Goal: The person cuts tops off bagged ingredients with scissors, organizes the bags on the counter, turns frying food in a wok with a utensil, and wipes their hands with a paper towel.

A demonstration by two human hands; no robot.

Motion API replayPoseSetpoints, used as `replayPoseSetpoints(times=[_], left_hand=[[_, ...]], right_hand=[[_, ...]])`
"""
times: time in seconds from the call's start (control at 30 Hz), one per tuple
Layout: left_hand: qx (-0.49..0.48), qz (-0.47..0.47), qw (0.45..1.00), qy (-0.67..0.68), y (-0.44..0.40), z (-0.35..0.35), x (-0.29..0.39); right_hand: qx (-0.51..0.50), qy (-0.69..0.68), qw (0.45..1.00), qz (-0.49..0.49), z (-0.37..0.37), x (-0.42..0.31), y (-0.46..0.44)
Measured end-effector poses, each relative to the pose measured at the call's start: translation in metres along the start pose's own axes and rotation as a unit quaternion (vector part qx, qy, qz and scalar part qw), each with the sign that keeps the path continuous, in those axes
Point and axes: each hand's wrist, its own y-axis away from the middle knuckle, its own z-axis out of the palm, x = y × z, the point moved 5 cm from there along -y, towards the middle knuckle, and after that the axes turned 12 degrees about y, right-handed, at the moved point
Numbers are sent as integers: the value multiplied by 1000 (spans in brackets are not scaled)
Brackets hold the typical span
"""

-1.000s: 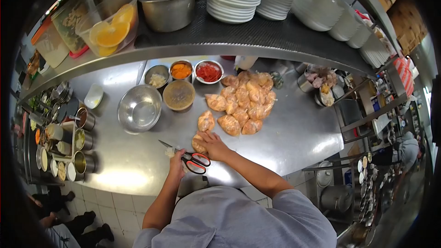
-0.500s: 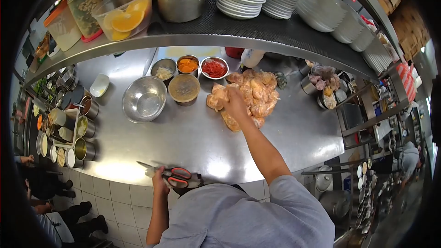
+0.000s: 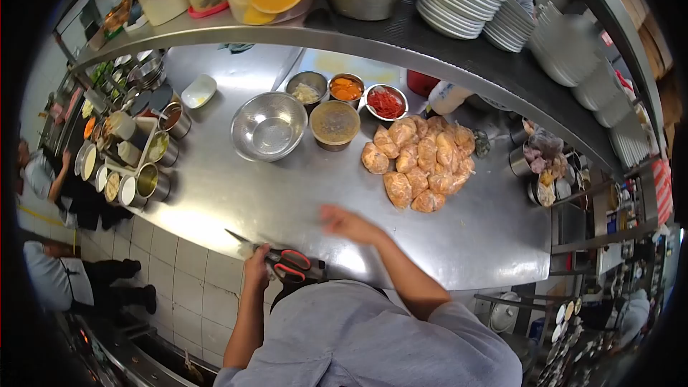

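Observation:
My left hand [image 3: 256, 266] is closed around a pair of scissors [image 3: 292, 264] with black and red handles, at the table's front edge. The blades point up and to the left. Over the bare steel in front of me is my right hand [image 3: 350, 225], somewhat blurred, its fingers stretched out to the left and nothing visible in them. Beyond it, on the right, lies a pile of knotted clear plastic bags [image 3: 423, 161] filled with orange-coloured food. Neither hand touches the bags.
A steel bowl [image 3: 268, 129], a lidded tub [image 3: 335, 125] and small bowls of shredded red food [image 3: 385, 102] and orange food [image 3: 345, 89] stand behind. Overhead, a shelf [image 3: 315, 37] carries plates [image 3: 459, 0]. Sauce pots [image 3: 148, 180] line the left. Other people [image 3: 54, 272] stand at left.
My right hand has left the pile of bags and come back toward my body. The scissors stay in my left hand. The whole view has shifted and turned.

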Motion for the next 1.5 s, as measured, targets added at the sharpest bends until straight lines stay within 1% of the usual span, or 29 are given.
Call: replayPoseSetpoints(times=[0.03, 0.07, 0.13, 0.17, 0.2, 0.23, 0.27, 0.33, 0.37, 0.4, 0.43, 0.47, 0.5, 0.53, 0.6, 0.67, 0.73, 0.77, 0.8, 0.87, 0.9, 0.97, 1.03, 1.1, 1.17, 1.2, 1.33, 1.43, 1.5], left_hand=[[-17, -20, 999, -22, 1, 10, -4], [-42, -11, 998, -41, 10, 35, 2], [-65, -67, 987, -130, 20, 60, 6], [-145, -40, 975, -164, 29, 82, 18], [-162, 10, 959, -233, 17, 79, 9], [-205, 31, 953, -220, 4, 76, -8], [-241, 64, 938, -241, -5, 78, -16], [-227, 110, 935, -249, 9, 86, -1], [-207, 98, 945, -235, 10, 84, 5], [-197, 81, 952, -222, 14, 81, 9], [-203, 109, 947, -224, 15, 79, 17], [-201, 74, 952, -218, 12, 72, 23], [-208, 34, 953, -217, 10, 64, 24], [-193, 47, 963, -183, 4, 53, 24], [-166, 60, 979, -101, 14, 38, 46], [-118, 15, 977, -179, 10, -2, 58], [-125, -1, 990, -71, 3, -41, 63], [-117, 29, 991, -65, 1, -62, 69], [-108, 62, 991, -58, -1, -83, 75], [-60, 32, 997, -30, 0, -127, 83], [-54, 17, 998, -24, 6, -145, 89], [-25, 17, 999, -39, 11, -181, 99], [9, 47, 998, -38, 19, -209, 109], [27, 92, 995, -17, 13, -247, 108], [60, 95, 994, -7, 28, -265, 121], [80, 101, 992, 12, 31, -278, 122], [167, 97, 978, 85, 46, -312, 122], [199, 84, 970, 115, 33, -327, 104], [176, 63, 979, 75, 23, -315, 99]], right_hand=[[-90, -48, 995, 3, 40, 2, 0], [-117, -84, 989, 19, 67, -13, 6], [-60, -8, 996, -62, 92, -33, 10], [-36, 53, 994, -87, 88, -52, 13], [-89, 2, 996, 31, 89, -55, 13], [-102, -43, 991, 69, 93, -53, 12], [-21, 8, 1000, 10, 93, -54, 10], [-46, 25, 998, 16, 106, -34, 2], [-131, 9, 983, 132, 106, -47, 2], [-93, 40, 992, 69, 116, -36, -9], [-43, 70, 997, 12, 119, -40, -12], [-68, 12, 996, 64, 127, -32, -14], [-62, 10, 996, 61, 125, -58, -16], [-36, 40, 998, 34, 126, -65, -19], [-10, -24, 997, 68, 129, -72, -23], [23, -143, 987, 72, 130, -77, -30], [46, -172, 975, 133, 118, -74, -36], [95, -154, 979, 96, 110, -64, -45], [143, -156, 971, 113, 99, -64, -48], [226, -55, 972, 44, 70, -54, -69], [244, 78, 966, 46, 47, -52, -79], [259, 90, 960, 50, 12, -106, -84], [336, 148, 929, 40, -19, -105, -90], [366, 147, 911, 123, -39, -105, -81], [442, 255, 848, 146, -43, -84, -56], [474, 269, 834, 86, -32, -66, -41], [440, 371, 788, 219, 17, -6, 28], [356, 447, 755, 321, 16, 31, 67], [365, 450, 752, 315, 7, 46, 90]])
